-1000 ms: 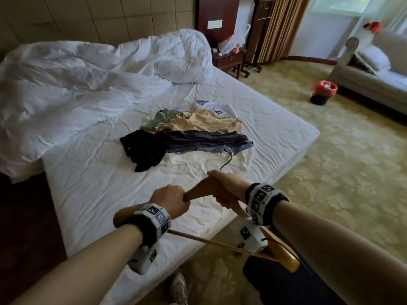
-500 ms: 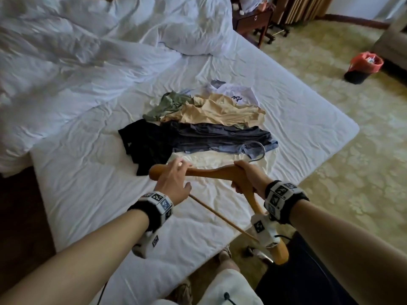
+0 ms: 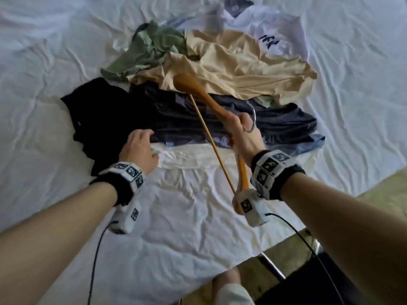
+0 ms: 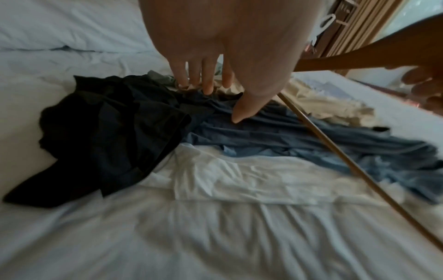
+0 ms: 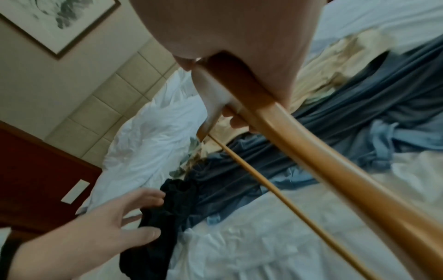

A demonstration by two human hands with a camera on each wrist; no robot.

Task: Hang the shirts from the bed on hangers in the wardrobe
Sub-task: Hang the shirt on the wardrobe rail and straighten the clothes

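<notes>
Several shirts lie heaped on the white bed [image 3: 187,216]: a black shirt [image 3: 105,115] at the left, a dark blue shirt [image 3: 282,122], a tan shirt [image 3: 237,62], a green shirt [image 3: 149,49], a white printed shirt [image 3: 275,25] and a cream shirt [image 3: 193,155] nearest me. My right hand [image 3: 242,130] grips a wooden hanger [image 3: 198,91] at its middle, by the metal hook. The hanger slants over the pile, its far end above the tan shirt. My left hand [image 3: 141,146] is open, fingers spread [image 4: 227,98], at the near edge of the black and blue shirts, holding nothing.
A bunched white duvet [image 5: 148,132] lies toward the dark wooden headboard [image 5: 36,180]. The bed's edge runs along the lower right, with patterned carpet [image 3: 385,194] beyond. A metal bar [image 3: 273,267] and a dark object stand by my leg [image 3: 231,289].
My left hand let go of the hanger and dropped to the shirts at the left. My right hand swung the hanger's far end out over the pile. The view moved closer.
</notes>
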